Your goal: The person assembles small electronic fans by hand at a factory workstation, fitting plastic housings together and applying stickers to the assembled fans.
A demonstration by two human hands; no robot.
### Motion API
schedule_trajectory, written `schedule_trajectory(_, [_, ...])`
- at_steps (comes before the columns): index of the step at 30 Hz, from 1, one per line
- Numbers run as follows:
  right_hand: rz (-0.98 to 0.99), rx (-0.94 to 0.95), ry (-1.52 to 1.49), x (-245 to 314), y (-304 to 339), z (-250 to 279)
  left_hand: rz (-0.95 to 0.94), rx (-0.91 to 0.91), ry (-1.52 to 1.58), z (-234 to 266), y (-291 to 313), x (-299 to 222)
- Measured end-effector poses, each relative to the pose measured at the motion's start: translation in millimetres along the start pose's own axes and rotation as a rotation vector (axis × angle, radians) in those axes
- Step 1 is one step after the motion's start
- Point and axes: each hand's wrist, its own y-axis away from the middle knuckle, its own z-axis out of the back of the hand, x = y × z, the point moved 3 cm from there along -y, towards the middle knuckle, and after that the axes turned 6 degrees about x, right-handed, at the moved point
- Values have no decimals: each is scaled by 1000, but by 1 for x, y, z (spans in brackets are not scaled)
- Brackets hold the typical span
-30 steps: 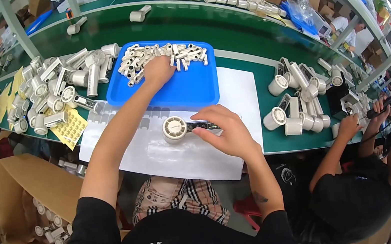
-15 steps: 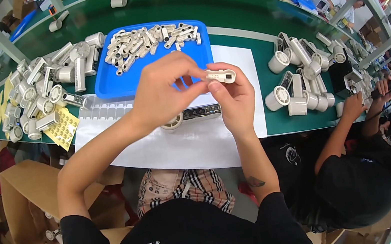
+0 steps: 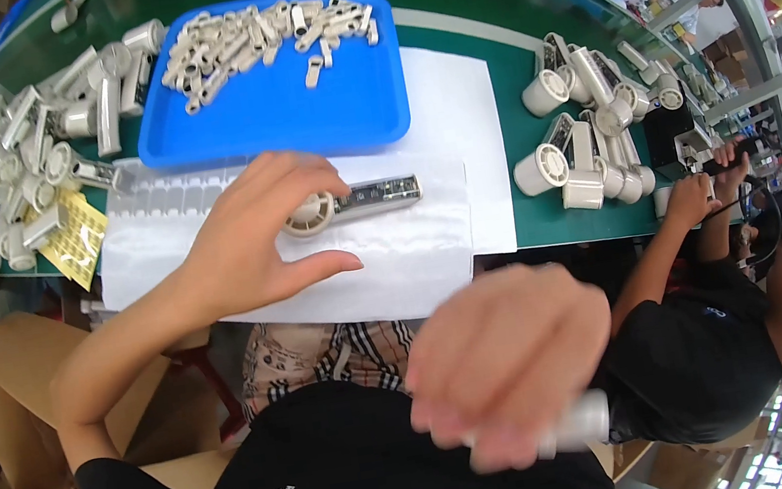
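1. A blue rectangular plastic tray stands on the green counter; it carries a heap of small cream-white plastic pieces, with bare blue bottom on its near side.
2. On the near side of the tray, upon a white glossy sheet, lies a cream-white device with a round ribbed head and a long body showing its circuit board. Its body points to the right.
3. The left hand is over the round head of this device. Its grip is apart: the thumb is spread away from the fingers. I cannot tell if the fingertips touch the head.
4. The right hand is nearer to the person than the tray, raised before the black shirt. It is blurred, but its grip looks closed on a blurred whitish piece.
5. To the left of the tray is a pile of similar whitish devices, partly over a yellow sticker sheet.
6. Well right of the tray, more such devices lie near a co-worker in black.
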Motion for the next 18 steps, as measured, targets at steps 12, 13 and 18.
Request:
schedule_trajectory(12, [-732,-197,1128,-82,66,50,218,97,-37,-45,2,58])
schedule_trajectory(13, [-735,-205,1129,-87,67,50,185,71,-10,-46,2,63])
schedule_trajectory(18, [-760,-242,1098,-98,69,50,113,26,96,-42,5,72])
